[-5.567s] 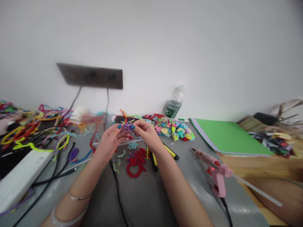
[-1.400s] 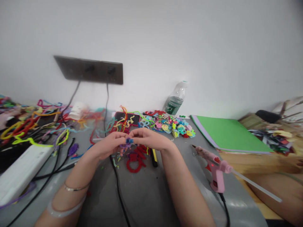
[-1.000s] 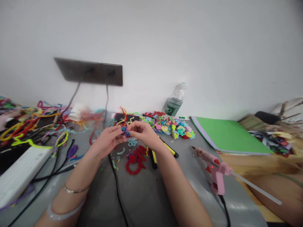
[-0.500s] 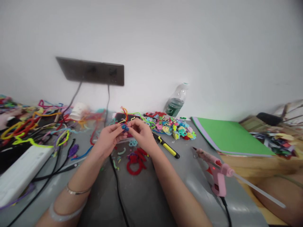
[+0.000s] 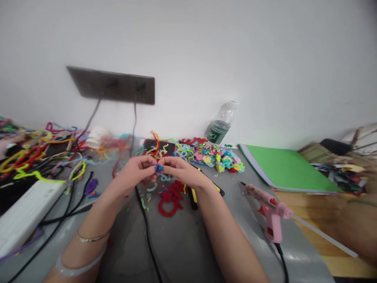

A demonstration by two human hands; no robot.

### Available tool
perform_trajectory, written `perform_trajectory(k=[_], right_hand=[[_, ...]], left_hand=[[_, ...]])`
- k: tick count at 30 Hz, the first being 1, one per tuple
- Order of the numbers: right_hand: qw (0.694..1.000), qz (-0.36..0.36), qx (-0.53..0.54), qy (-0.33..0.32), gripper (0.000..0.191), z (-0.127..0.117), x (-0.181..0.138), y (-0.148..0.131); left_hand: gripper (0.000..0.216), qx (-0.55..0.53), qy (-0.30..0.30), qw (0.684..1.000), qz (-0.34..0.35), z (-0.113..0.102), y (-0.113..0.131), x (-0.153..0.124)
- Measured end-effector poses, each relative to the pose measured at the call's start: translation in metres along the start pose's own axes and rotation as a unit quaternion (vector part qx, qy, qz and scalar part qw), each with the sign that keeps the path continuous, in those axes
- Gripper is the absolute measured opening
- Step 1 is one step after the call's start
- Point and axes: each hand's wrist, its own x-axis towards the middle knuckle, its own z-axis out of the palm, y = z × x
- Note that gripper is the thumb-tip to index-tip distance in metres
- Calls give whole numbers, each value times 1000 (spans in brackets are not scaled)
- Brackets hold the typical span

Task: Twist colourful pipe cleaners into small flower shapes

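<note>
My left hand (image 5: 140, 171) and my right hand (image 5: 178, 171) meet above the grey table, fingertips pinched together. Between them is a small purple piece of pipe cleaner (image 5: 158, 168), mostly covered by the thumbs, whose nails are blue. Just below the hands lies a red pipe-cleaner shape (image 5: 167, 208) with a round loop and a bit of purple on it. Small green and pale blue scraps (image 5: 143, 202) are scattered left of it. A yellow and black cutter (image 5: 193, 198) lies partly hidden under my right forearm.
A pink glue gun (image 5: 269, 212) with a long glue stick lies at right, near green sheets (image 5: 287, 167). Pipe-cleaner flowers (image 5: 219, 157) are heaped by a tilted bottle (image 5: 220, 125). Left are a white box (image 5: 28, 216), tangled pipe cleaners (image 5: 32, 157) and black cables (image 5: 146, 232). Another person's arm (image 5: 357, 224) shows at right.
Both hands have come down slightly and turned flatter, with the wrists farther apart, still pinching together. The purple piece now shows between the fingertips. The arm at far right has shifted.
</note>
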Motion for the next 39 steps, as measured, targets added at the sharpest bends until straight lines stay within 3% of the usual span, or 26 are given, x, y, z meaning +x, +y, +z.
perform_trajectory(k=[9,14,21,29,35,39], right_hand=[[992,62,106,-9,35,-2,2,10],[985,89,146,-17,38,-1,3,10],[987,-13,115,112,29,5,9,8],[977,-83,9,194,27,11,15,11],[976,-103,-41,189,24,13,13,8],[985,-96,16,141,27,19,12,6]], left_hand=[[18,49,-34,998,-23,-7,-5,2],[21,12,-37,997,-60,-8,-5,3],[29,-143,28,989,-42,0,-7,9],[29,-166,55,985,12,5,-7,8],[30,-129,82,988,35,10,-4,6],[28,-83,103,990,52,10,-6,7]])
